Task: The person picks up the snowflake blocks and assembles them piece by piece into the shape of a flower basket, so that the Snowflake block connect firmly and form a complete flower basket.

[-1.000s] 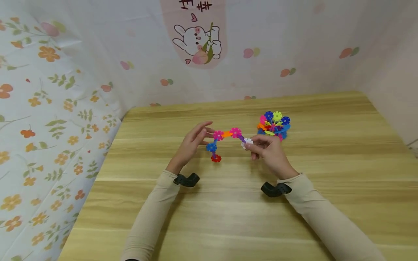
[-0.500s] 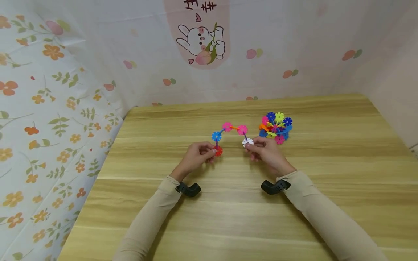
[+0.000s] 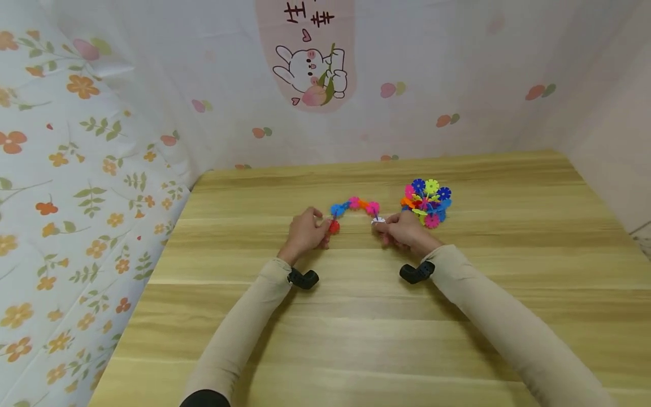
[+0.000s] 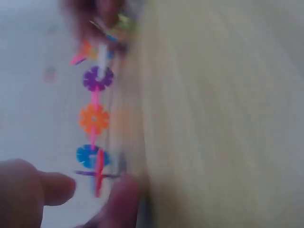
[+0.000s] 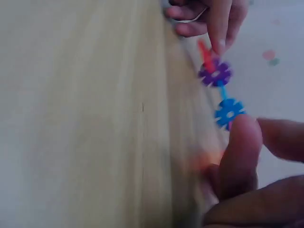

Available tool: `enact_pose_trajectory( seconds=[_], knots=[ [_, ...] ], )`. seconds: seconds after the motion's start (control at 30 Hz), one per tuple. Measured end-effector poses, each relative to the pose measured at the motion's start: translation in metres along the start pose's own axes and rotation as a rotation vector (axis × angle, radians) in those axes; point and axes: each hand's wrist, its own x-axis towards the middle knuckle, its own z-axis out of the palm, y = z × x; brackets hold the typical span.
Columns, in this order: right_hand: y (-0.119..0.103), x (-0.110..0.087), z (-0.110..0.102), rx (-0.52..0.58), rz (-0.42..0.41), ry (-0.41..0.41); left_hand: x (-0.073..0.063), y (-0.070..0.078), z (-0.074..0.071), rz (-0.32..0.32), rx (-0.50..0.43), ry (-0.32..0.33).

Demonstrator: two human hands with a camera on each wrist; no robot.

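Observation:
A curved chain of slotted plastic snowflake discs [image 3: 354, 202] stretches between my two hands over the wooden table. Its left end is a red disc [image 3: 334, 226], with my left hand [image 3: 307, 230] pinching that end at thumb and finger. At the other end, my right hand [image 3: 408, 230] pinches a white disc [image 3: 378, 220] between thumb and fingers. Purple, orange and blue discs [image 4: 94, 118] alternate along the chain in the left wrist view. In the right wrist view a blue disc [image 5: 230, 114] shows beyond my thumb, while the white disc is hidden. Both wrist views are blurred.
A colourful cluster of joined snowflake discs [image 3: 427, 203] sits just behind my right hand. The wooden table [image 3: 356, 339] ends at a patterned cloth [image 3: 224, 130] hung behind it and on the left.
My left hand has come from behind the chain's left side to grip its red end. The right hand keeps the white disc. The chain now looks flatter, and both hands have moved slightly.

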Motion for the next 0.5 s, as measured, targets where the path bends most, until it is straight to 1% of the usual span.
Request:
enact_pose_trajectory(
  seconds=[0.07,0.1,0.13,0.17,0.2,0.27,0.3,0.37,0.4,0.47,0.5],
  knots=[
    [0.005,-0.016,-0.011,-0.143,-0.058,-0.03,-0.005,0.008,-0.002,0.06,0.178,0.075],
    [0.008,-0.024,-0.018,-0.217,-0.095,-0.033,-0.007,0.013,-0.003,0.097,0.227,0.103],
    [0.009,-0.032,-0.027,-0.281,-0.142,-0.023,-0.008,0.019,-0.004,0.144,0.247,0.12],
    [0.011,-0.039,-0.037,-0.343,-0.195,0.005,-0.008,0.025,-0.003,0.184,0.198,0.115],
    [0.012,-0.045,-0.047,-0.379,-0.242,0.05,-0.006,0.031,-0.002,0.222,0.125,0.091],
    [0.014,-0.05,-0.068,-0.39,-0.32,0.173,0.002,0.044,0.003,0.271,-0.029,0.027],
    [0.016,-0.05,-0.077,-0.382,-0.343,0.247,0.007,0.052,0.007,0.277,-0.096,-0.013],
    [0.019,-0.046,-0.091,-0.359,-0.366,0.38,0.019,0.066,0.018,0.259,-0.206,-0.081],
    [0.022,-0.042,-0.095,-0.33,-0.363,0.428,0.024,0.072,0.025,0.24,-0.241,-0.111],
    [0.026,-0.033,-0.1,-0.31,-0.337,0.512,0.035,0.084,0.039,0.191,-0.289,-0.159],
    [0.028,-0.029,-0.1,-0.28,-0.318,0.534,0.039,0.088,0.046,0.161,-0.314,-0.182]
  ],
)
